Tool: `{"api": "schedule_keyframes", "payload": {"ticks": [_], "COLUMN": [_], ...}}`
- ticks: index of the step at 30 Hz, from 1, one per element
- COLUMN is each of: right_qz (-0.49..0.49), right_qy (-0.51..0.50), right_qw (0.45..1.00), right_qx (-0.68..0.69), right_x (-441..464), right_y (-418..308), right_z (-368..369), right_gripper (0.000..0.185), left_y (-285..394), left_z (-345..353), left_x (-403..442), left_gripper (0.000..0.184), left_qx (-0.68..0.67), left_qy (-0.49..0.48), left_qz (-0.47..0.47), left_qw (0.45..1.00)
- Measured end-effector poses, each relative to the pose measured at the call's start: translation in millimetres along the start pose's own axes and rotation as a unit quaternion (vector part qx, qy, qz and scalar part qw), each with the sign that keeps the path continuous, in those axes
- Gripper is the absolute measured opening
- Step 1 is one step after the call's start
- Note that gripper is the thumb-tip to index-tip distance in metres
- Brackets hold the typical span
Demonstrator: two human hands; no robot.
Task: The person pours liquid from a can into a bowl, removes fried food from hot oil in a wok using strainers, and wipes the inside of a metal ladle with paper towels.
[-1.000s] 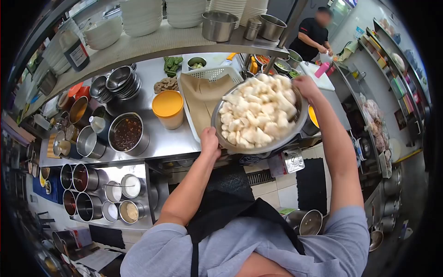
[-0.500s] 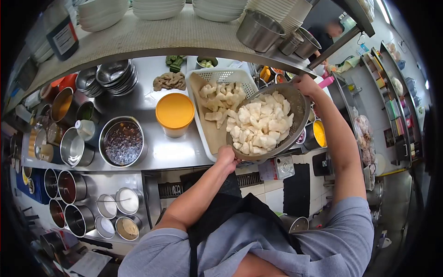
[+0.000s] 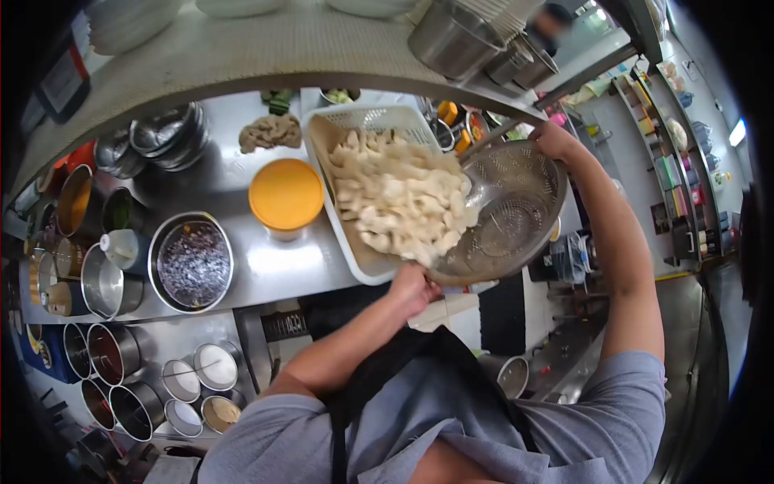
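Observation:
A large metal colander point(image 3: 528, 206) is tilted to the left between my two hands. My left hand point(image 3: 414, 289) is closed on its lower rim, and my right hand point(image 3: 556, 142) is closed on its upper right rim. Pale, whitish chunks of food point(image 3: 407, 198), blurred by motion, slide out of it into a white plastic basket point(image 3: 367, 274). Brown paper-like lining point(image 3: 321, 137) shows along the basket's left side. The right part of the colander's perforated inside is bare.
Left of the basket stands a tub with a yellow lid point(image 3: 285, 194). Beyond it are a steel bowl of dark purple pieces point(image 3: 193, 262) and a crumpled brown cloth point(image 3: 271, 133). A shelf point(image 3: 242, 60) with bowls and pots overhangs the counter. Another person point(image 3: 550, 28) is at the back.
The colander has tipped left, and its chunks have poured from it into the basket. Both hands keep their hold on the rim. The view has shifted slightly.

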State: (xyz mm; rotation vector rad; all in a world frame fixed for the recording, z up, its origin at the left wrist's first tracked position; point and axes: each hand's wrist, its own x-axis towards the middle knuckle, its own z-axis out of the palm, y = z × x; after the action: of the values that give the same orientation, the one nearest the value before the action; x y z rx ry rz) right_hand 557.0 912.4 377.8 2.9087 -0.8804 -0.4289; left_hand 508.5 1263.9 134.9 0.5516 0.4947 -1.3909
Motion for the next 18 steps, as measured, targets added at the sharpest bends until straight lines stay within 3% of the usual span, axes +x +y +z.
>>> {"api": "schedule_keyframes", "payload": {"ticks": [2, 6, 10, 13, 17, 18], "right_qz": [0.03, 0.011, 0.044, 0.011, 0.046, 0.068], "right_qy": [-0.043, -0.045, -0.052, -0.026, -0.01, -0.025], "right_qw": [0.996, 0.998, 0.997, 0.998, 0.999, 0.997], "right_qx": [-0.078, -0.053, -0.04, -0.048, -0.001, -0.009], "right_x": [-4, -32, -56, -53, -60, -65], "right_y": [4, 11, 6, 11, -6, -10], "right_z": [3, 2, -9, -22, -49, -48], "right_gripper": [0.038, 0.039, 0.038, 0.036, 0.034, 0.033], "left_y": [-1, -3, -11, -10, 32, 22], "left_z": [-9, -20, -13, -9, 9, 3], "left_x": [7, 2, -7, -17, -36, -24], "left_gripper": [0.024, 0.021, 0.021, 0.021, 0.023, 0.023], "left_qx": [0.015, 0.06, 0.097, 0.112, 0.12, 0.125], "left_qy": [-0.01, -0.1, -0.087, -0.126, -0.12, -0.096], "left_qz": [0.028, -0.018, -0.044, -0.037, 0.153, 0.083], "left_qw": [0.999, 0.993, 0.991, 0.985, 0.974, 0.984]}}
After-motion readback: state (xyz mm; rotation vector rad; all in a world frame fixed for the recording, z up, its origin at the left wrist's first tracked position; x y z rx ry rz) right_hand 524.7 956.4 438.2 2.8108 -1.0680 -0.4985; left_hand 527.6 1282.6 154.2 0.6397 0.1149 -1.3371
